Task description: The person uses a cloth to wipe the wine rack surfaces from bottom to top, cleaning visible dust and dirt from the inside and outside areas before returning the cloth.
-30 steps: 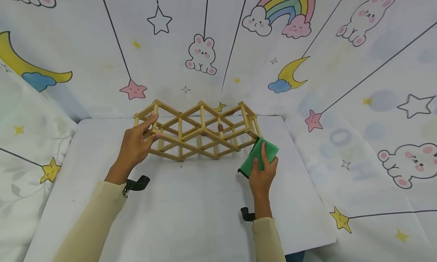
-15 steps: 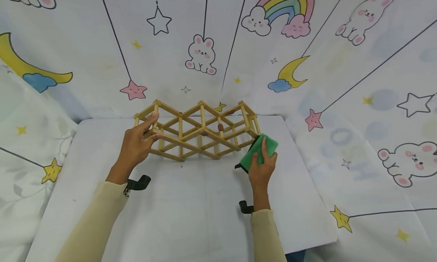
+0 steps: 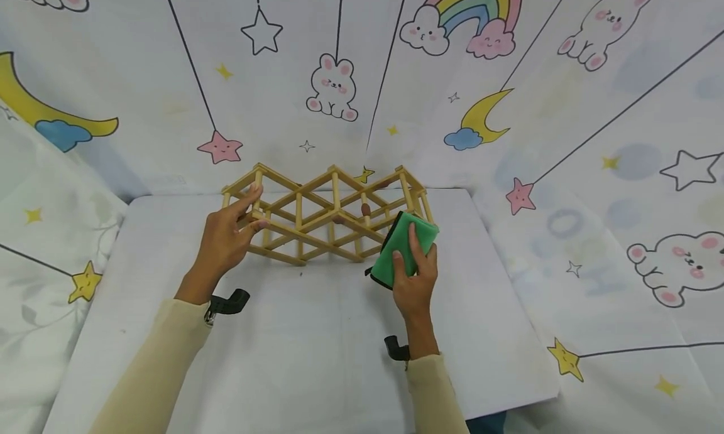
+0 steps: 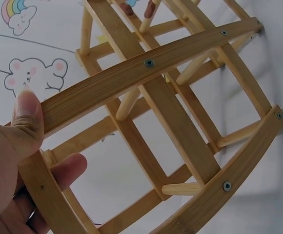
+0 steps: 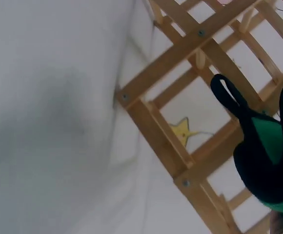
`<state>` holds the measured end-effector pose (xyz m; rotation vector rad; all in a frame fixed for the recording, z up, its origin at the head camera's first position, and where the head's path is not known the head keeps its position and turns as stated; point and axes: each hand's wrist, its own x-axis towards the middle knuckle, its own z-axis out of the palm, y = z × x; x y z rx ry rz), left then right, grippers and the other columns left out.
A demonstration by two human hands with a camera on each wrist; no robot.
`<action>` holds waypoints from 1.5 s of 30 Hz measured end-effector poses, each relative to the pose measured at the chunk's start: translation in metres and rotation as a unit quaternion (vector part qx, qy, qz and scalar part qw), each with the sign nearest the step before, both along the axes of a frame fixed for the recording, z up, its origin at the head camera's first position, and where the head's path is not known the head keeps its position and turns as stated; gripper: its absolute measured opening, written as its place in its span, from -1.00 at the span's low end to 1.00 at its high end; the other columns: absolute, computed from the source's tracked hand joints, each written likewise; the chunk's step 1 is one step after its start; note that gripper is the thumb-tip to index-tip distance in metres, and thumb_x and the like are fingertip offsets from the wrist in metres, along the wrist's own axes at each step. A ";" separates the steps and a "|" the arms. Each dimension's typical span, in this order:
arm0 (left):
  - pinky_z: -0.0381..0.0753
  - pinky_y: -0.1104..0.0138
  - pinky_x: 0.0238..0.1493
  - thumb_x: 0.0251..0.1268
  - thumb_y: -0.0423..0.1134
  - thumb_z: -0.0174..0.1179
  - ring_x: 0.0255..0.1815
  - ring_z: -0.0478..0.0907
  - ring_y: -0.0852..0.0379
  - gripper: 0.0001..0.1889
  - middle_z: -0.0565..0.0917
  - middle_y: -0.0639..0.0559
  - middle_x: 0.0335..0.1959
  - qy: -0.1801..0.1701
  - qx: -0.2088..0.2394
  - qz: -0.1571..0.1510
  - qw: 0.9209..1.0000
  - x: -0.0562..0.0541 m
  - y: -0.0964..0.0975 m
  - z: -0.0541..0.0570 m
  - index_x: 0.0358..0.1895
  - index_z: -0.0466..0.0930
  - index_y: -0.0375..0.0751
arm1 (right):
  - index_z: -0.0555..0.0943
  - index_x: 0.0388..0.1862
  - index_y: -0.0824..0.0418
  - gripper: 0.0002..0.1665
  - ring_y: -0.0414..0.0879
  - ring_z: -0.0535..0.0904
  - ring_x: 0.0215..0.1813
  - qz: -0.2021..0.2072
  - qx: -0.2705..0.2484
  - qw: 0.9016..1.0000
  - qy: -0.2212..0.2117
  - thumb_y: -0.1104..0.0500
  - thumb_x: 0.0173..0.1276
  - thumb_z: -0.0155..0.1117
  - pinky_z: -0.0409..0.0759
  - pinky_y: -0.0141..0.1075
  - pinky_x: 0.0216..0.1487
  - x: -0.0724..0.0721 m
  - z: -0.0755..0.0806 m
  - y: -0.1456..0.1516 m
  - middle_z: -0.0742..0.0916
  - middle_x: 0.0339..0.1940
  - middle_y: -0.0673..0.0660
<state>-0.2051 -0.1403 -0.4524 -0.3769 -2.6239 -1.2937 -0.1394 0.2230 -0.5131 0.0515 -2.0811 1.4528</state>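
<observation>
A light wooden lattice rack (image 3: 315, 230) of crossed slats and round dowels stands at the back of the white table. My left hand (image 3: 227, 233) grips its left end, the thumb on one slat and the fingers reaching behind, as the left wrist view shows with the rack's slats (image 4: 180, 124) and metal rivets. My right hand (image 3: 417, 280) holds a folded green cloth (image 3: 404, 249) with dark edging, thumb and forefinger spread over it. The cloth overlaps the rack's right front part. In the right wrist view, the cloth's dark hanging loop (image 5: 229, 97) lies across the slats.
The white table (image 3: 317, 352) reaches back to a cartoon-printed curtain (image 3: 283, 107), which also hangs along both sides. A dark wrist mount juts from each wrist, the left one (image 3: 230, 302) over the table.
My right hand has moved left with the green cloth, from the rack's right end onto its right front part. The left hand and the rack stay in place.
</observation>
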 end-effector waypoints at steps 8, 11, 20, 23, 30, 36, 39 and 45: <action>0.60 -0.24 0.30 0.45 -0.18 0.35 0.37 0.59 -0.39 -0.25 0.29 -0.01 0.66 0.003 0.005 -0.006 1.000 0.001 0.001 -0.001 0.65 0.30 0.09 | 0.35 0.62 -0.39 -0.19 0.08 0.37 0.59 0.034 -0.029 0.991 -0.129 0.24 0.58 0.32 0.58 0.20 0.39 -0.008 -0.013 -0.012 0.41 0.59 0.14; 0.62 -0.25 0.28 0.45 -0.18 0.35 0.36 0.60 -0.41 -0.25 0.28 -0.01 0.67 0.003 0.002 -0.006 1.000 0.001 0.000 0.001 0.65 0.30 0.07 | 0.38 0.63 -0.31 -0.18 0.11 0.38 0.59 0.027 -0.043 0.994 -0.098 0.30 0.56 0.32 0.57 0.21 0.41 -0.007 -0.012 -0.012 0.41 0.61 0.14; 0.60 -0.28 0.28 0.45 -0.19 0.35 0.36 0.59 -0.42 -0.25 0.30 -0.08 0.66 -0.007 0.000 -0.001 1.000 0.003 -0.004 0.003 0.65 0.29 -0.02 | 0.38 0.55 -0.54 -0.21 0.08 0.42 0.55 0.045 -0.030 0.983 -0.174 0.20 0.58 0.29 0.65 0.13 0.30 -0.009 -0.001 -0.015 0.42 0.61 0.08; 0.60 -0.26 0.29 0.45 -0.19 0.35 0.36 0.60 -0.41 -0.25 0.28 -0.07 0.67 -0.003 0.002 -0.005 1.000 0.002 -0.004 0.002 0.65 0.30 -0.03 | 0.37 0.60 -0.43 -0.20 0.08 0.39 0.57 0.028 -0.051 0.990 -0.130 0.25 0.58 0.28 0.63 0.14 0.35 -0.010 0.001 -0.017 0.40 0.61 0.12; 0.59 -0.27 0.30 0.45 -0.18 0.35 0.38 0.59 -0.41 -0.25 0.31 -0.09 0.65 -0.008 0.000 -0.003 1.000 0.000 -0.005 0.001 0.65 0.30 0.00 | 0.43 0.55 -0.45 -0.22 0.04 0.44 0.54 0.042 -0.039 0.987 -0.149 0.26 0.55 0.30 0.68 0.03 0.26 -0.011 0.000 -0.022 0.45 0.60 0.08; 0.60 -0.25 0.31 0.45 -0.19 0.35 0.40 0.57 -0.38 -0.24 0.28 -0.01 0.67 -0.010 0.004 -0.005 1.000 -0.001 -0.004 0.002 0.66 0.28 0.09 | 0.43 0.58 -0.37 -0.21 0.03 0.44 0.55 0.021 -0.055 0.992 -0.107 0.30 0.55 0.30 0.66 0.05 0.32 -0.014 0.002 -0.020 0.46 0.57 0.13; 0.61 -0.24 0.30 0.45 -0.18 0.35 0.40 0.57 -0.38 -0.24 0.27 0.01 0.67 -0.015 0.002 -0.003 1.000 -0.001 -0.004 0.003 0.66 0.28 0.09 | 0.49 0.51 -0.41 -0.21 0.04 0.50 0.49 0.039 -0.032 0.990 -0.134 0.30 0.49 0.34 0.71 0.02 0.22 -0.014 0.002 -0.020 0.50 0.56 0.12; 0.61 -0.23 0.30 0.45 -0.19 0.35 0.40 0.57 -0.38 -0.25 0.28 0.01 0.67 -0.012 0.004 -0.003 1.000 -0.002 -0.004 0.003 0.66 0.29 0.05 | 0.46 0.57 -0.30 -0.24 0.07 0.46 0.53 0.015 -0.059 0.993 -0.098 0.30 0.54 0.30 0.67 0.06 0.30 -0.014 0.004 -0.021 0.47 0.57 0.16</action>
